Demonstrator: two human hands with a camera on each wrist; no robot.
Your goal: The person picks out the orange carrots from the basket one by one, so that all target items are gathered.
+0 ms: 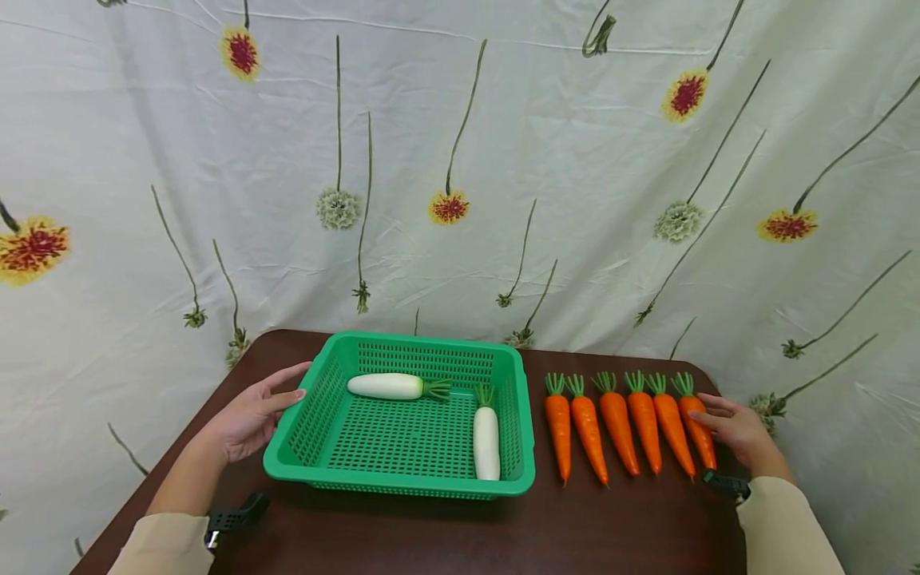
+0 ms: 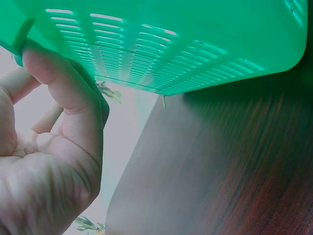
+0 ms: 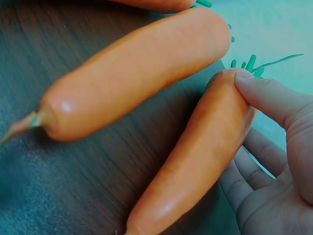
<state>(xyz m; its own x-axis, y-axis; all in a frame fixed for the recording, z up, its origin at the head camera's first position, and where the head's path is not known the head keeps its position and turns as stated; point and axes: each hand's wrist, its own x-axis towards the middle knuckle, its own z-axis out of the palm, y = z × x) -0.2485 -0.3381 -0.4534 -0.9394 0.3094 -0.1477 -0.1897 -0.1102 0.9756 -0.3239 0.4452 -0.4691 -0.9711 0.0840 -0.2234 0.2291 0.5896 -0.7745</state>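
Observation:
A green plastic basket (image 1: 402,483) sits on the table with two white radishes inside. One radish (image 1: 388,386) lies crosswise near the back; the other radish (image 1: 486,443) points toward the front along the right wall. My left hand (image 1: 247,415) holds the basket's left rim, its thumb at the edge; the left wrist view shows the slotted basket wall (image 2: 146,49) above the bent fingers. At the right end of a row of orange carrots, my right hand (image 1: 736,431) pinches the outermost carrot (image 3: 195,152), thumb near its leafy top and fingers along its far side.
Several more carrots (image 1: 614,423) lie side by side, leaves toward the back, between the basket and my right hand. The dark brown table (image 1: 402,535) ends at a white flowered cloth (image 1: 431,271) hanging behind it and at both sides.

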